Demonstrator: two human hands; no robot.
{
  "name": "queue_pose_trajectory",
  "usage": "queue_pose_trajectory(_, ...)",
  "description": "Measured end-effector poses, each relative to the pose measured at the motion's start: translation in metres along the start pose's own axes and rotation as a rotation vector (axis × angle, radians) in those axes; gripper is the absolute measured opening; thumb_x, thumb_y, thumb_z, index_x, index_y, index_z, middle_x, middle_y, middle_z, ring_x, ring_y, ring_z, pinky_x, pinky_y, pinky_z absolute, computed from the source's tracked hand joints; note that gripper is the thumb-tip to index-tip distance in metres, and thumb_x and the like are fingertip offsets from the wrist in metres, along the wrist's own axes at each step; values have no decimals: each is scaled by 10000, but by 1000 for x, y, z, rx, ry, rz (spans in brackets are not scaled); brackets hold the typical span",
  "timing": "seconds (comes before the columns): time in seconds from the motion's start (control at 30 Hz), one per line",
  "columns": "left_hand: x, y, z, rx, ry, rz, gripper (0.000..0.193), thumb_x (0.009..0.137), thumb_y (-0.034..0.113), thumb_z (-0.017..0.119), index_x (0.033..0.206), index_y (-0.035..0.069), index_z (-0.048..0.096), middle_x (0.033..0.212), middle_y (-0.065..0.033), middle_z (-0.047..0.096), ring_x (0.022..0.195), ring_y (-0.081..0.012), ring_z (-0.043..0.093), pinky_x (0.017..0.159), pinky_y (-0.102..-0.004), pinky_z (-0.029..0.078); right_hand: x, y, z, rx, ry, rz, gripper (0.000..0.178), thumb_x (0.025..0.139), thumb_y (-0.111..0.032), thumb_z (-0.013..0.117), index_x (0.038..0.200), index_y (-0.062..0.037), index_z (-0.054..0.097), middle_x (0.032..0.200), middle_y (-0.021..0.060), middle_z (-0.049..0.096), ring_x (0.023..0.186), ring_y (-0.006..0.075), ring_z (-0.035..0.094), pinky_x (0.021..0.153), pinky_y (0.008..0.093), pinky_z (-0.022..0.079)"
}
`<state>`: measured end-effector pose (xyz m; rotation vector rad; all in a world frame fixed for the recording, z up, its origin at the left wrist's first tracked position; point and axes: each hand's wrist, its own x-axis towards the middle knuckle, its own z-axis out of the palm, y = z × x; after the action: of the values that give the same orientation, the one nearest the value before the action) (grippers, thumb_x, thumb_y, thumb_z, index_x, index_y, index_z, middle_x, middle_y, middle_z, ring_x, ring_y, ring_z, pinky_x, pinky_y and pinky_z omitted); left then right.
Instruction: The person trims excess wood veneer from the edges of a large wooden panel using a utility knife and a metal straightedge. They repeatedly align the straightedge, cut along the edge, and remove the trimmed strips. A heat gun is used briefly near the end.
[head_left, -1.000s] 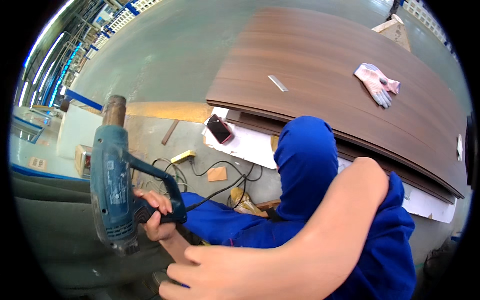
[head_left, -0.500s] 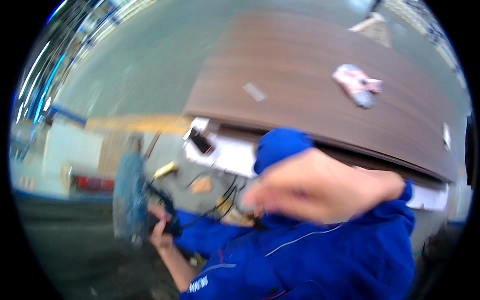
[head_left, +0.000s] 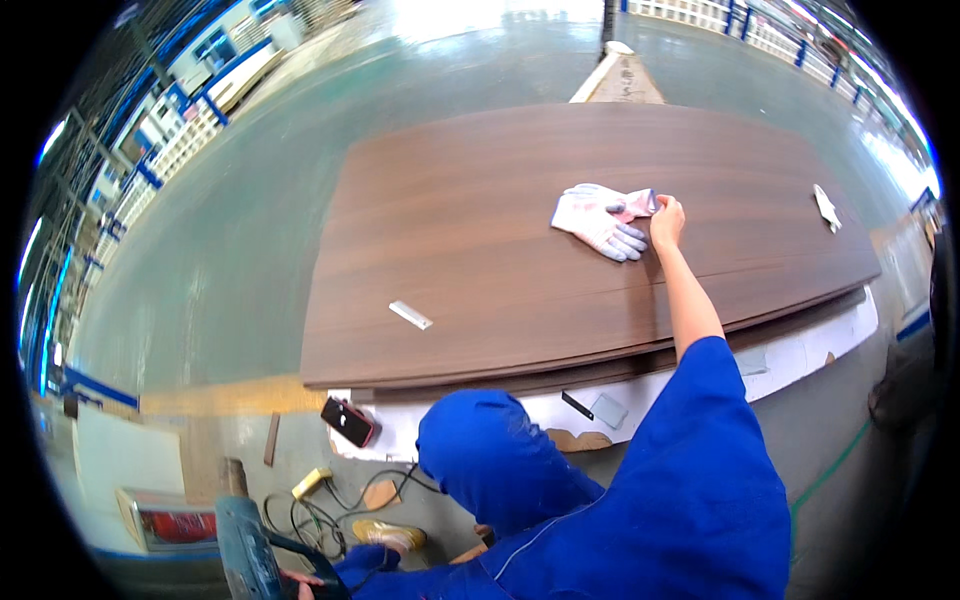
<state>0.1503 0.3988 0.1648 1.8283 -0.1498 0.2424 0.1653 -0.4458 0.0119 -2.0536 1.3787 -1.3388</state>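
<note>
My left hand [head_left: 302, 582], mostly cut off by the lower edge, is wrapped round the handle of a blue-grey heat gun [head_left: 245, 550]. The gun's metal nozzle points up. My right arm stretches over a brown wood-grain panel [head_left: 450, 240], and my right hand [head_left: 668, 222] pinches the cuff of a work glove. The white and pink work gloves [head_left: 600, 222], with grey fingertips, lie on the panel, one partly over the other.
On the panel lie a small pale strip [head_left: 410, 315] and a white scrap [head_left: 826, 208]. Below its near edge, a phone [head_left: 348, 423] and a dark strip [head_left: 577, 405] rest on white sheeting. Cables [head_left: 320, 520] and a yellow block [head_left: 311, 484] lie on the floor at left.
My right hand has moved from in front of my body out to the gloves and taken hold of a cuff. The heat gun has sunk lower in view, still in my left hand.
</note>
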Motion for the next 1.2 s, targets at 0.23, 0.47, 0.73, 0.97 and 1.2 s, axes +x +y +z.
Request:
queue_pose_trajectory(0.23, 50, -13, 77, -54, 4, -97, 257, 818, 125, 599, 1037, -1, 553, 823, -105, 573, 720, -196, 559, 664, -317, 492, 15, 4, 40, -7, -86, 168, 400, 904, -77, 541, 1302, -97, 570, 1259, 168, 591, 1174, 344, 564, 988, 448, 462)
queue_pose_trajectory(0.47, 34, -47, -14, -382, 188, -222, 307, 779, 81, 637, 1063, -3, 557, 830, -101, 589, 702, -195, 580, 642, -314, 502, 3, -2, 63, 74, -447, 335, 289, 887, -169, 537, 1087, -13, 675, 1022, 170, 700, 911, 300, 682, 802, 428, 541)
queue_pose_trajectory(0.73, 56, -62, -21, -495, -25, -173, 425, 696, 143, 710, 1064, -15, 565, 774, -104, 607, 675, -203, 600, 625, -318, 511, 114, -110, 13, 640, -53, -208, 186, 968, -211, 570, 1058, -53, 609, 887, 85, 686, 762, 185, 665, 657, 332, 514)
queue_pose_trajectory(0.97, 70, -118, -38, -446, -140, -319, 399, 686, 199, 730, 1014, 11, 605, 745, -89, 623, 656, -185, 610, 639, -306, 506, -66, -330, -50, 166, -508, -954, 78, 890, -91, 576, 960, -64, 555, 831, 156, 651, 754, 382, 646, 631, 423, 506)
queue_pose_trajectory(1.2, 84, -171, -29, -563, -146, -262, 299, 736, 103, 739, 995, 25, 613, 800, -52, 629, 698, -157, 605, 673, -292, 490, -281, -394, 1, -145, -1177, -1336, 180, 811, -148, 649, 933, -39, 574, 999, 182, 586, 942, 375, 609, 812, 452, 513)
